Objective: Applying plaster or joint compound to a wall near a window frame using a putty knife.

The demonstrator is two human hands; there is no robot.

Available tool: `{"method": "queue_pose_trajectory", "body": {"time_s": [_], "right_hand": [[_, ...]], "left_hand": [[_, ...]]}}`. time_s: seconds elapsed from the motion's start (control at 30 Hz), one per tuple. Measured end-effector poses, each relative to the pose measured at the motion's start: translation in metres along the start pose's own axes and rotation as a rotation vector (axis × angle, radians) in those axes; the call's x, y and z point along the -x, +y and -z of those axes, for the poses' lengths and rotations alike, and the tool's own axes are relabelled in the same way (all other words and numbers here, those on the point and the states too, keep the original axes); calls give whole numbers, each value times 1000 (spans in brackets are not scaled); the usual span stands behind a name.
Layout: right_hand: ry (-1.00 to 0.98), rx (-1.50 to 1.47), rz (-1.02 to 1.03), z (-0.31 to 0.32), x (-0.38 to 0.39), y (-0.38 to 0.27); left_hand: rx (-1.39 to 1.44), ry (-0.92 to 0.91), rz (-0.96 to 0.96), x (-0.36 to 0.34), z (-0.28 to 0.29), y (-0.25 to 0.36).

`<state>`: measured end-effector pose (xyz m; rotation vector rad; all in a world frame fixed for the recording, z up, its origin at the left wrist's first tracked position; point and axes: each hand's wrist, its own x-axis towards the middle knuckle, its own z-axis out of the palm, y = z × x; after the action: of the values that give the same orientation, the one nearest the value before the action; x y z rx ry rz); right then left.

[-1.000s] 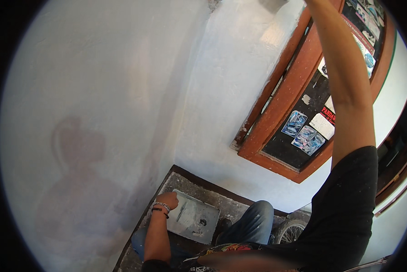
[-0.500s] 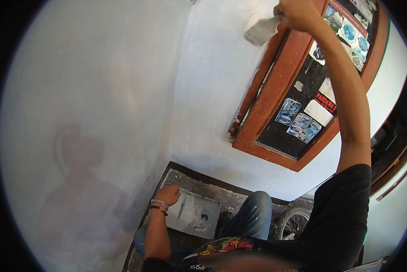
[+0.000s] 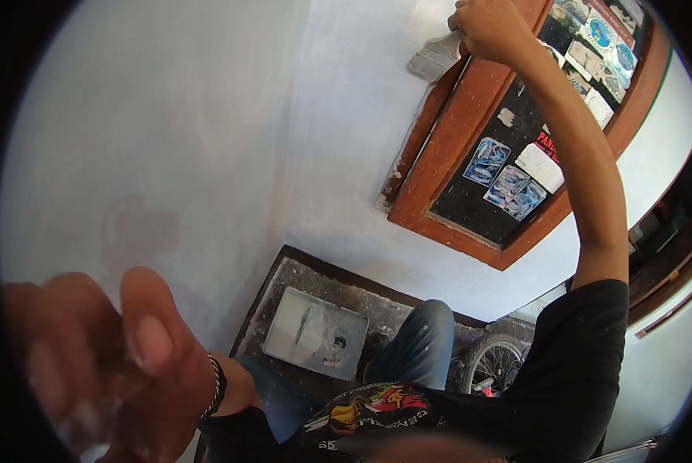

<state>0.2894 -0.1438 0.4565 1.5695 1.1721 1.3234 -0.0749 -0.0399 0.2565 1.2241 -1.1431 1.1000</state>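
At the top, my right hand (image 3: 489,29) is closed around a wide, flat paintbrush (image 3: 436,58). Its pale bristles lie against the white wall (image 3: 354,100), beside the brown wooden frame of a window (image 3: 469,139). Large and close at the lower left is my left hand (image 3: 122,363), partly blurred, with the thumb apart from loosely bent fingers and a bracelet at the wrist. Nothing held shows in it, though its lower fingers are smeared. A shallow grey paint tray (image 3: 315,333) rests on the ledge in front of me, with wet paint and a dark patch inside.
The dark, paint-spotted ledge (image 3: 396,328) runs along the wall's foot. My bent knee (image 3: 427,332) is right of the tray, and a spoked wheel (image 3: 492,366) stands beyond it. Stickers (image 3: 489,160) cover the window's dark pane. A grey wall (image 3: 168,116) fills the left.
My left hand has left the tray's edge and come up close at the lower left. The brush in my right hand has shifted slightly left along the window frame. The view has tilted a little.
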Motion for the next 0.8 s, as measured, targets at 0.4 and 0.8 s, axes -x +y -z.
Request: {"method": "queue_pose_trajectory", "body": {"time_s": [0.4, 0.8], "right_hand": [[29, -176, -182, -7, 12, -2], [5, -187, -66, -36, 26, -64]], "left_hand": [[900, 38, 149, 50, -10, 68], [1751, 152, 315, 55, -34, 97]]}}
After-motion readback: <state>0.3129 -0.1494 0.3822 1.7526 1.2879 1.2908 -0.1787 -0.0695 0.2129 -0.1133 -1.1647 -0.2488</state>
